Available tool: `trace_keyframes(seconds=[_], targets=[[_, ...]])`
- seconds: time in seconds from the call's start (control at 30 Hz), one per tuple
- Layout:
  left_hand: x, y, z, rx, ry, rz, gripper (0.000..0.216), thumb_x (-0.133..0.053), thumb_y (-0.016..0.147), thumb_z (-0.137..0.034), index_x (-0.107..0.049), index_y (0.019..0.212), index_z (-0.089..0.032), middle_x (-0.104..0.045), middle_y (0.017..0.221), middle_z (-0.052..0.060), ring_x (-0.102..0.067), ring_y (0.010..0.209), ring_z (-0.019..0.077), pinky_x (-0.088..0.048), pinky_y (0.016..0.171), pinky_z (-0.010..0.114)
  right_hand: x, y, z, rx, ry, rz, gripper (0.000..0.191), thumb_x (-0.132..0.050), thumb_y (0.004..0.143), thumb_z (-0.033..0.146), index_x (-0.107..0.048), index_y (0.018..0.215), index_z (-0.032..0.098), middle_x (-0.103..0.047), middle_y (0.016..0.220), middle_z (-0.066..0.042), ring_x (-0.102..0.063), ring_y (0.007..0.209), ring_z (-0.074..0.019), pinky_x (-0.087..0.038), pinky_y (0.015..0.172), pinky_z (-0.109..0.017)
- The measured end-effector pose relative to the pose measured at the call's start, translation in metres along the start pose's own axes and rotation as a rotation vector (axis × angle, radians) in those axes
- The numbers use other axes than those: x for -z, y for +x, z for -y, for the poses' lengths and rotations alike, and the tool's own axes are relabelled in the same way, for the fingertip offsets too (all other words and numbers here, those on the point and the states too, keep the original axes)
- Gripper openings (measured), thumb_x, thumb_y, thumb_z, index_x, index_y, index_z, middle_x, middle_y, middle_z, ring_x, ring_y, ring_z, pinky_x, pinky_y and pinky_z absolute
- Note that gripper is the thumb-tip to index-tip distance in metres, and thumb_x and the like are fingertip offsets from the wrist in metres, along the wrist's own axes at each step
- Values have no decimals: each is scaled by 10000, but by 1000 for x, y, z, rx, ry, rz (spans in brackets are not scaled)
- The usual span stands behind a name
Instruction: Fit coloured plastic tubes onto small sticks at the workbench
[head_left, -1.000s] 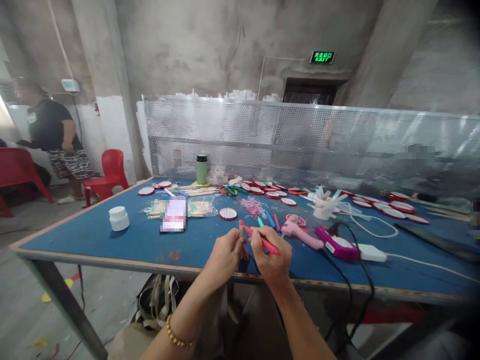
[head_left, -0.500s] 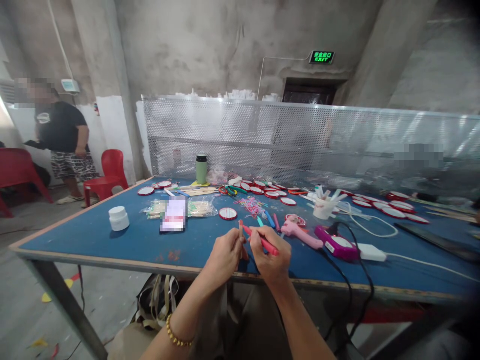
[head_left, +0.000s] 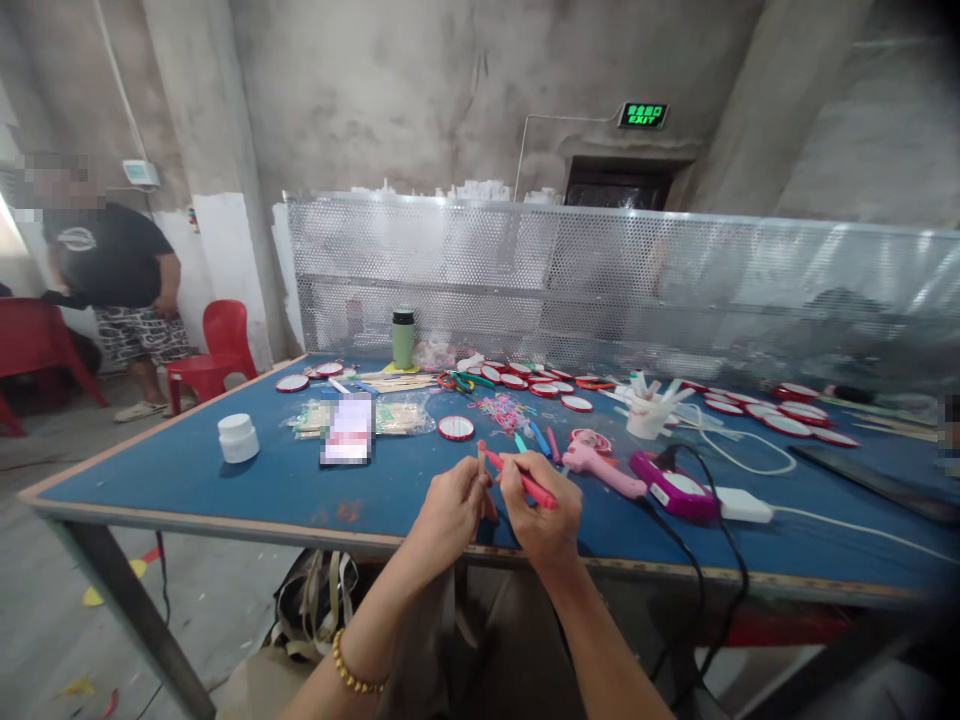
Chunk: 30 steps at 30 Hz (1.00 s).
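Near the front edge of the table, my left hand [head_left: 450,508] is closed on a thin wooden stick [head_left: 482,462], held nearly upright with its top poking above the fingers. My right hand [head_left: 545,508] grips a red marker pen [head_left: 538,490] in a writing hold. The pen slants up to the left, and its tip is at the top of the stick, which looks red there. Whether they touch is too small to tell. Part of the stick is hidden by my fingers. Blue and green pens [head_left: 538,438] lie just beyond my right hand.
Right of my hands are a pink glue gun [head_left: 606,472], a purple power strip [head_left: 673,488] and cables. Farther back lie red-rimmed round discs [head_left: 456,428], a white cup of sticks [head_left: 649,415] and a green bottle [head_left: 403,340]. A phone [head_left: 348,430] and white jar [head_left: 238,438] stand left.
My hands, the pen and the stick look almost unmoved. At the far left, the standing person has shifted slightly to the left.
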<state>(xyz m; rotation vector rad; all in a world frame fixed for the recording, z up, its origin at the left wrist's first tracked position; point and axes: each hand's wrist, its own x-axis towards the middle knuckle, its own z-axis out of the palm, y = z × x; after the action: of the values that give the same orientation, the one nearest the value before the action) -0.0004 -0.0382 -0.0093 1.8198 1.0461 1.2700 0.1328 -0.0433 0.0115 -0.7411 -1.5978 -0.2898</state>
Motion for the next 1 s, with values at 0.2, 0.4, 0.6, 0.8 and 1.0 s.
trace_keyframes(seconds=[0.2,0.4,0.6,0.8,1.0], targets=[[0,0,1,-1,1,10,282,-403,982,-382,-475,774,-205,-550,556,-42,-480,482,112,-365,547,221,0,0,-1,-1,-9,5,213,-516,956,199,-650,791,211,-697,661,3,-669,576,-133,-520,575,-237],[1,0,-1,-6,12,5,267,-407,979,-352,-484,770,-205,-565,559,-33,-522,532,126,-370,571,227,0,-1,-1,-9,13,-6,198,-523,951,177,-655,806,204,-701,664,0,-670,572,-133,-520,581,-236],[1,0,-2,-16,21,-1,270,-403,979,-335,-458,748,-208,-540,538,-37,-520,536,127,-372,584,230,1,-1,0,-3,21,8,194,-535,947,162,-653,798,199,-697,668,-1,-668,577,-128,-510,584,-230],[0,0,-3,-12,11,-6,259,-407,972,-331,-456,749,-207,-555,558,-37,-520,538,122,-371,581,226,0,-2,-2,-8,26,0,182,-540,948,162,-659,815,194,-698,678,2,-671,588,-126,-513,599,-225],[0,0,-3,-15,19,-17,278,-406,974,-339,-453,735,-205,-564,573,-32,-513,542,120,-365,582,223,-1,-2,-2,1,25,-4,180,-540,945,162,-653,809,197,-702,680,3,-676,587,-127,-513,599,-222]])
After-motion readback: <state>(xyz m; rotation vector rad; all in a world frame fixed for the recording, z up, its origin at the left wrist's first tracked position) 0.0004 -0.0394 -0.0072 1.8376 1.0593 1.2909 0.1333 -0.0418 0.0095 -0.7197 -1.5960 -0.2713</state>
